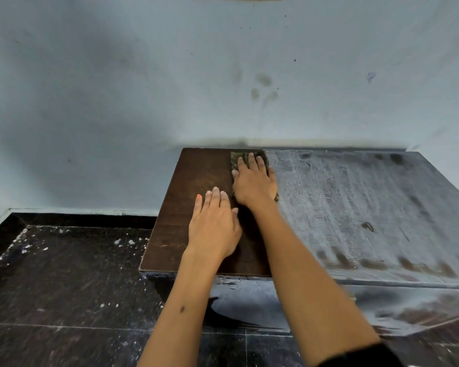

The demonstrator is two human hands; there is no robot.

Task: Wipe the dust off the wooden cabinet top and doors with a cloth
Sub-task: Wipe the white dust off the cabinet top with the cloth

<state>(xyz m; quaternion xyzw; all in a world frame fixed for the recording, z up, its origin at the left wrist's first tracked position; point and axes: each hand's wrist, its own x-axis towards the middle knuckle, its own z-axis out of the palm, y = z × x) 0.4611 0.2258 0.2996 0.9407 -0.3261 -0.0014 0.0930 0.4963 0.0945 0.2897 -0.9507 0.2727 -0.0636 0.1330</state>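
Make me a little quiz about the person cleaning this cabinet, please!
1. True or false: the right hand presses the cloth flat near the back edge of the cabinet top.
2. Which part of the top is still dusty and grey? A) left B) right
3. What is the left hand doing?

Key:
1. True.
2. B. The left part is dark brown and wiped.
3. It rests flat on the clean brown wood with straight fingers, holding nothing.
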